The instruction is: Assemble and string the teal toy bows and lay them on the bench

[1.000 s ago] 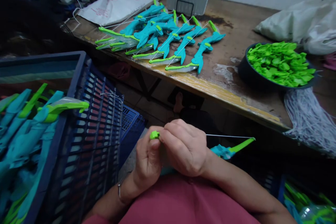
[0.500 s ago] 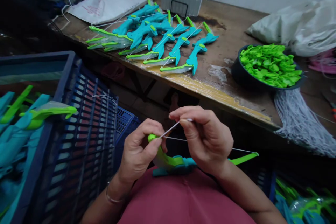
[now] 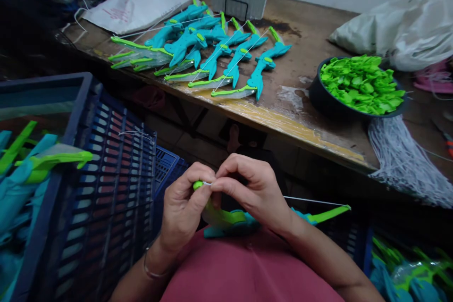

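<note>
A blue and green toy bow (image 3: 226, 219) lies across my lap, its far green limb pointing right. My left hand (image 3: 186, 205) is closed around the tip of its near green limb. Pinched between the thumb and finger of my right hand (image 3: 247, 184) is the end of a white string (image 3: 208, 183), held right at that tip. The string (image 3: 318, 200) also runs out to the right, to the tip of the far limb. My right hand hides the middle of the bow.
Several finished-looking toy bows (image 3: 226, 52) lie on the wooden table (image 3: 283, 118). A dark bowl (image 3: 329, 104) holds green pieces, beside a bundle of white strings (image 3: 406, 160). Blue crates (image 3: 106, 188) with bow parts stand at left and low right; a white sack (image 3: 148, 0) lies behind.
My right hand has moved left and down with the string end, from pulling it away to meeting my left fingers at the limb tip. The view has shifted slightly.
</note>
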### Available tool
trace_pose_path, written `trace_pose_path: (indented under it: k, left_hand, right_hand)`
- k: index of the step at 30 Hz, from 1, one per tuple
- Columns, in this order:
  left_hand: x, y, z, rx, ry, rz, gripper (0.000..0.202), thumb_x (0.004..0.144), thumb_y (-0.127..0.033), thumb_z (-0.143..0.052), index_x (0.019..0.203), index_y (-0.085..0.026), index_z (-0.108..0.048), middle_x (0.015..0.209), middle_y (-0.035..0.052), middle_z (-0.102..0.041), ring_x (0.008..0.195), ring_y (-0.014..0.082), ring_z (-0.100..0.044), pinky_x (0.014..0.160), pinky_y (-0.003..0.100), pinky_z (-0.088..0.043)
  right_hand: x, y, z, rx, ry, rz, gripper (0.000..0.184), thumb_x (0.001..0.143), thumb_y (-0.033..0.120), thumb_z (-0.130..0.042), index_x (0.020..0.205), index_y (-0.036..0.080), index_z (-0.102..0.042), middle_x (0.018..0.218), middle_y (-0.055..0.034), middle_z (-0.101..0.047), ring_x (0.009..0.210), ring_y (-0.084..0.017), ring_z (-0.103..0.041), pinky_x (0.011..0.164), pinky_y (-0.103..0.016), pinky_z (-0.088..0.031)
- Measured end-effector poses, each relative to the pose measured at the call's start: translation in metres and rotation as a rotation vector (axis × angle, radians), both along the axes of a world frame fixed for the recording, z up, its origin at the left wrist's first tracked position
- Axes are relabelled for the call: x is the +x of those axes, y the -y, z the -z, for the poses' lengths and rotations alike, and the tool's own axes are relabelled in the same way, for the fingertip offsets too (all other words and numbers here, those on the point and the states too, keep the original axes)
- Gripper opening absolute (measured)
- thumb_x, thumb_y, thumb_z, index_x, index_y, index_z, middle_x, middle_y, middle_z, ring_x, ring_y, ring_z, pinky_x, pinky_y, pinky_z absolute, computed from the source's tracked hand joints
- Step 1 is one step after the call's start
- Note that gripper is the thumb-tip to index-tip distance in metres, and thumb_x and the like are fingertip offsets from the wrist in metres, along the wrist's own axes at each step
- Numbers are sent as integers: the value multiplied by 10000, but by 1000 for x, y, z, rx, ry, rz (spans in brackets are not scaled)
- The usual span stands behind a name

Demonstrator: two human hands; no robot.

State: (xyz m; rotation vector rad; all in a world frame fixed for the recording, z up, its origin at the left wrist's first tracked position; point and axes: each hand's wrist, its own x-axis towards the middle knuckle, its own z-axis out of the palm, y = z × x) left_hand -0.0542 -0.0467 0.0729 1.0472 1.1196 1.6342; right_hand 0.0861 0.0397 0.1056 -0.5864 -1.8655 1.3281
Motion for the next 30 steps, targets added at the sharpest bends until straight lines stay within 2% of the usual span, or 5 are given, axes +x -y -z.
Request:
trace_pose_path:
  k: [3, 9, 15, 24, 30]
  left_hand:
    - [0, -4, -2, 33, 115, 53, 126, 989, -260, -590, 957, -238, -710, 863, 3, -544, 651, 121, -550, 551, 243, -469]
    - [2, -10, -1, -69, 120, -52, 217, 967, -279, -640, 768, -192, -657, 787, 2, -539, 693, 118, -507, 612, 221, -439]
    - [1, -11, -1, -96, 169, 37, 215, 977, -282, -624, 783, -192, -645, 763, -17, -542, 627, 97, -508, 592, 225, -418]
    - [0, -11, 3, -99, 121, 0, 166, 969, -225, -624, 813, -198, -676, 730, -15, -573, 579, 102, -516, 539, 226, -420]
    - [-2, -11, 2, -86, 115, 44, 209, 983, -280, -604, 807, -183, -661, 731, -2, -544, 614, 116, -510, 580, 248, -415]
  right_hand:
    - [-3, -2, 7, -130, -52, -65, 263, 953, 349, -692, 786, 153, -640, 662, 28, -658, 573, -81, -615, 560, -191, -491]
    - [-2, 1, 12, 303, 10, 22, 141, 977, 210, -653, 854, 143, -643, 758, -11, -654, 695, -96, -600, 657, -218, -486]
    - [2, 0, 10, 539, 37, 49, 109, 982, 75, -534, 1015, 142, -612, 1049, -110, -639, 932, -149, -607, 773, -276, -550]
    - [-3, 0, 10, 376, 17, 104, 83, 985, 107, -564, 947, 176, -589, 877, -30, -635, 802, -112, -610, 728, -234, -537]
    - [-5, -1, 19, 655, 48, 170, 98, 990, 136, -541, 1014, 150, -635, 905, -78, -649, 813, -154, -616, 681, -273, -550]
